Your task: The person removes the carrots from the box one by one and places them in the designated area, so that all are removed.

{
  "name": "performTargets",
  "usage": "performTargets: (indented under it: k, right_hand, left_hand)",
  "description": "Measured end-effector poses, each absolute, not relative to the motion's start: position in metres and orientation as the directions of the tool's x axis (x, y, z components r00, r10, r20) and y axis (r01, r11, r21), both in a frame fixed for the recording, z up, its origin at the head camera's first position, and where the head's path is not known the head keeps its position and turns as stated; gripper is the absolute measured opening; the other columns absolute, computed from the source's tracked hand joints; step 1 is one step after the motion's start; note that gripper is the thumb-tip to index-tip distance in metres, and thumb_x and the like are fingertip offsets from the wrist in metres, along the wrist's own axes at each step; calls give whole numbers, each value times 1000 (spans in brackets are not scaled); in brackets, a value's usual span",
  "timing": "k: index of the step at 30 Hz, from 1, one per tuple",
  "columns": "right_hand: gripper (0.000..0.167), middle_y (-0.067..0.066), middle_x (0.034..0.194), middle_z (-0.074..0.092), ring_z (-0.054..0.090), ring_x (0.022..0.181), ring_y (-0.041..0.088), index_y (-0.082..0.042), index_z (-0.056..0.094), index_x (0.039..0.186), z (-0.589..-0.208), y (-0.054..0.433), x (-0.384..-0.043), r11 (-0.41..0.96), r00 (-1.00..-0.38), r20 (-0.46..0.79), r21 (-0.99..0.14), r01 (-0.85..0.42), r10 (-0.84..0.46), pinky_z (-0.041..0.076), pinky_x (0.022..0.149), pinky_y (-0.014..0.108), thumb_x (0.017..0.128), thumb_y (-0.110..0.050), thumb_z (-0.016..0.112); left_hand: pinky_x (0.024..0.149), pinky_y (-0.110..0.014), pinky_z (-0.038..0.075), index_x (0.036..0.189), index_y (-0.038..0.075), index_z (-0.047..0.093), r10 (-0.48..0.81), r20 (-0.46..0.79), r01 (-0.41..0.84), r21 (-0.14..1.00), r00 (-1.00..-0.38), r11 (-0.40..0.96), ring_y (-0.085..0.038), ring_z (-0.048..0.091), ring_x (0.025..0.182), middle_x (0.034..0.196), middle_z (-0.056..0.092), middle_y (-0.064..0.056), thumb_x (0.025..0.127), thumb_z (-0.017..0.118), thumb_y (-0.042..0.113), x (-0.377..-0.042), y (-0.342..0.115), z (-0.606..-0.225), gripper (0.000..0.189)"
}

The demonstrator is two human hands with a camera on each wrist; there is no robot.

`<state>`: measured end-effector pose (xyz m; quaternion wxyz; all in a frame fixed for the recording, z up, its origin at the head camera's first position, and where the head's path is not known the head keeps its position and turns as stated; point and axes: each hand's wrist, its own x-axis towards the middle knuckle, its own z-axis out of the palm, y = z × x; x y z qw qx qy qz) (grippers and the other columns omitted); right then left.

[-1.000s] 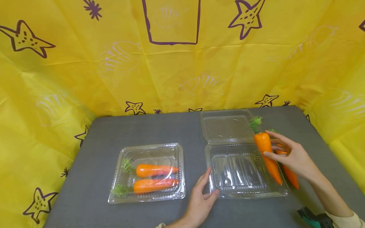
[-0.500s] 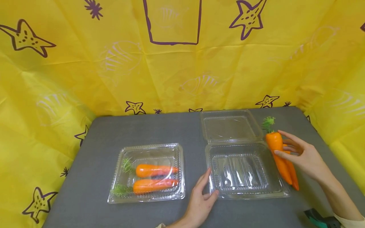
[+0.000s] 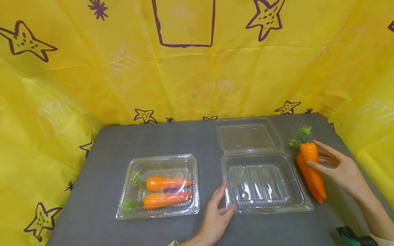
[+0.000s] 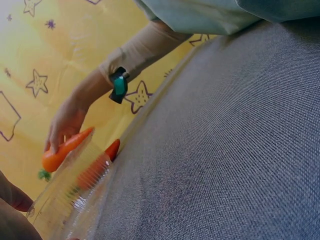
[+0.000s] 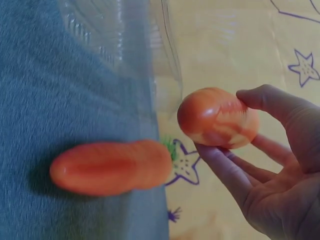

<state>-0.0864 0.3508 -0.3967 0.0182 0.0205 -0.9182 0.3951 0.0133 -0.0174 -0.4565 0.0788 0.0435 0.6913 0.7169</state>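
In the head view my right hand (image 3: 343,172) holds a carrot (image 3: 309,152) with a green top between thumb and fingers. That carrot is raised, tip toward me, and overlaps a second carrot (image 3: 304,172) lying on the table. The right wrist view shows the held carrot (image 5: 215,117) apart from the lying carrot (image 5: 110,167). My left hand (image 3: 215,212) rests against the left edge of a clear plastic container (image 3: 257,186), its forefinger and thumb touching the wall. The container's hinged lid (image 3: 249,136) lies folded back, and no carrot is inside.
On the left stands a closed clear container (image 3: 196,191) with two carrots inside, an upper carrot (image 3: 166,183) and a lower carrot (image 3: 166,200). A grey cloth (image 3: 101,191) covers the table. Yellow patterned fabric (image 3: 184,75) encloses the back and sides.
My right hand has carried the carrot to the right, from over the open container's right edge to above the lying carrot. The left hand and both containers stay put.
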Motion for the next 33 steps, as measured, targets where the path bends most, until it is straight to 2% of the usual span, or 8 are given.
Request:
performTargets:
  k: [5, 7, 11, 13, 16, 26, 32, 33]
  right_hand:
    - [73, -39, 103, 46, 50, 84, -23, -27, 43, 150, -402, 362, -86, 706, -998, 55, -707, -29, 14, 44, 63, 4, 85, -24, 77]
    - [74, -33, 105, 49, 49, 84, -24, -27, 41, 150, -405, 365, -86, 716, -998, 63, -697, -29, 20, 44, 62, 5, 85, -23, 77]
    - [76, 4, 114, 64, 45, 83, -25, -23, 40, 151, -408, 369, -86, 736, -997, 72, -676, -29, 27, 44, 60, 5, 86, -23, 77]
    - [76, 29, 120, 60, 43, 82, -26, -21, 38, 152, -409, 370, -86, 742, -998, 62, -670, -17, 33, 43, 60, 5, 86, -24, 76]
    - [77, 42, 124, 51, 39, 82, -27, -16, 36, 153, -412, 373, -86, 745, -998, 46, -667, 1, 43, 41, 59, 5, 88, -25, 75]
    - [76, 43, 119, 54, 41, 73, -23, 0, 39, 147, -422, 381, -89, 795, -997, 42, -605, 30, 70, 42, 54, 9, 86, -28, 76]
    - [75, 40, 118, 56, 51, 69, -13, 2, 42, 144, -432, 387, -90, 846, -999, 15, -533, 34, 49, 52, 59, 35, 86, -31, 75]
    - [74, 41, 118, 56, 59, 69, -5, 3, 42, 144, -433, 388, -90, 846, -999, 14, -532, 28, 41, 53, 60, 42, 86, -30, 75]
  left_hand:
    - [90, -22, 53, 152, 3, 32, 173, -50, -55, 998, -984, -26, -40, 31, 138, 154, 32, -20, 89, 64, 1, 13, -17, -456, 70]
    - [90, -22, 53, 152, 3, 32, 173, -54, -59, 998, -983, -25, -40, 33, 138, 154, 32, -20, 90, 64, 1, 13, -17, -456, 70]
    - [89, -22, 54, 152, 3, 32, 175, -58, -64, 997, -983, -33, -41, 38, 135, 154, 31, -21, 90, 63, 1, 13, -17, -457, 70]
    - [88, -21, 54, 152, 3, 31, 175, -58, -65, 997, -983, -35, -41, 39, 134, 154, 30, -21, 90, 64, 1, 13, -17, -457, 70]
    - [88, -21, 54, 152, 3, 31, 176, -57, -65, 997, -983, -37, -41, 41, 133, 154, 30, -21, 90, 64, 0, 13, -17, -457, 70]
    - [88, -22, 54, 152, 3, 31, 177, -52, -59, 998, -983, -34, -41, 43, 131, 155, 29, -21, 89, 64, -1, 13, -18, -457, 71]
    - [87, -22, 55, 153, 4, 31, 179, -57, -64, 997, -982, -36, -40, 44, 130, 155, 29, -20, 89, 64, 0, 13, -17, -458, 71]
    - [88, -22, 55, 153, 4, 31, 181, -57, -64, 997, -982, -36, -40, 44, 131, 155, 29, -20, 89, 64, 0, 13, -17, -458, 72]
